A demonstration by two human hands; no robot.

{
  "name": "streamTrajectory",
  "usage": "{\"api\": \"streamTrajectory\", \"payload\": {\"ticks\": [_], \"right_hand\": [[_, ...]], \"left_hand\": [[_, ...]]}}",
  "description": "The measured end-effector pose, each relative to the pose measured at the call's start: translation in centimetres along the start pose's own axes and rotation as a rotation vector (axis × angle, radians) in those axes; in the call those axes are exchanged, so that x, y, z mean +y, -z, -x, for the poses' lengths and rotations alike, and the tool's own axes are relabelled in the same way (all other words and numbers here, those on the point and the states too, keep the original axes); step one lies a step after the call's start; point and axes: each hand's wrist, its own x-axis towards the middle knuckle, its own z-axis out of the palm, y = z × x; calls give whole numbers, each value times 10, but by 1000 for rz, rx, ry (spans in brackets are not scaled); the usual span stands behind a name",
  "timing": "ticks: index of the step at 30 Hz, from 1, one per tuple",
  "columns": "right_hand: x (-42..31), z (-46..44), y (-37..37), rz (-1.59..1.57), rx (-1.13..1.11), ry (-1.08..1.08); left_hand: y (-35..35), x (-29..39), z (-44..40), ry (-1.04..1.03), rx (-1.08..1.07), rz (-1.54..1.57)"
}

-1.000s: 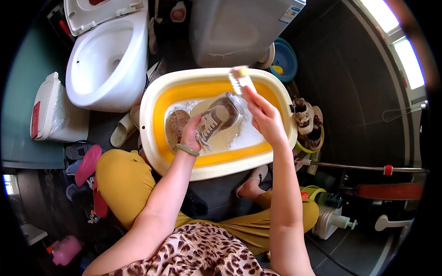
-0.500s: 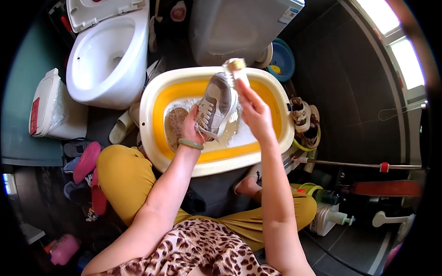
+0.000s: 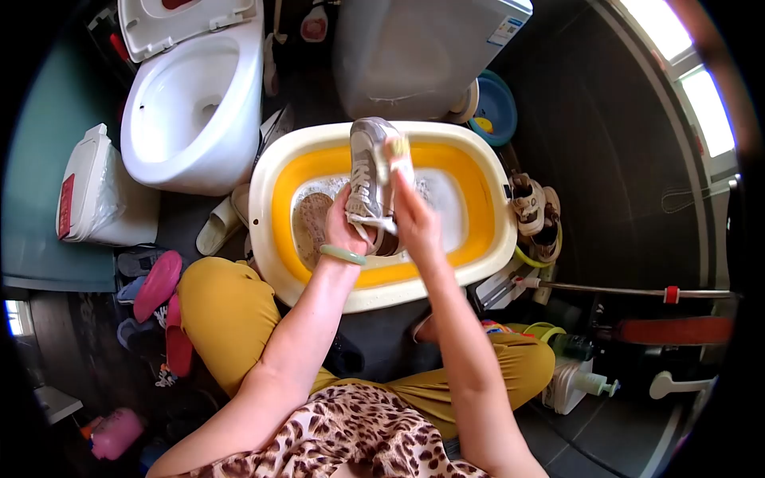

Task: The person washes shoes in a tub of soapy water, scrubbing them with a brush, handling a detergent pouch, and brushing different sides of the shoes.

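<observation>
My left hand is wrapped round the heel end of a grey sneaker with white laces, toe pointing away from me. A scrubbing brush, smeared by motion, is in my right hand, against the sneaker's right side. Both hands are over a white-rimmed basin with yellow inner walls. Sudsy water lies in the basin. At its left side, partly in the water, rests a brownish patterned thing that looks like another shoe, sole up.
Beyond the basin stand a toilet with its lid up and a grey appliance. A blue basin and worn shoes are on the right. Slippers and a white bin are on the left.
My right hand has brought the brush down and left along the sneaker's side. The sneaker has turned more upright, toe away from me, and shifted slightly. The view has moved a little.
</observation>
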Motion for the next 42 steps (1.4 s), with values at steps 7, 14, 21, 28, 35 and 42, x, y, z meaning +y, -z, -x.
{"api": "streamTrajectory", "payload": {"ticks": [7,14,21,28,35,42], "right_hand": [[21,70,1,59,53,82],[11,-16,12,85,62,50],[2,52,33,423,-231,-72],[23,36,-4,197,1,89],[23,13,22,494,-81,-39],[19,75,-13,124,-1,193]], "left_hand": [[-6,-5,2,-10,70,-132],[-5,-14,-6,71,12,-15],[4,-21,-6,73,62,-233],[0,-24,-4,80,84,-278],[13,-30,-1,140,60,-202],[7,-11,2,183,309,-237]]}}
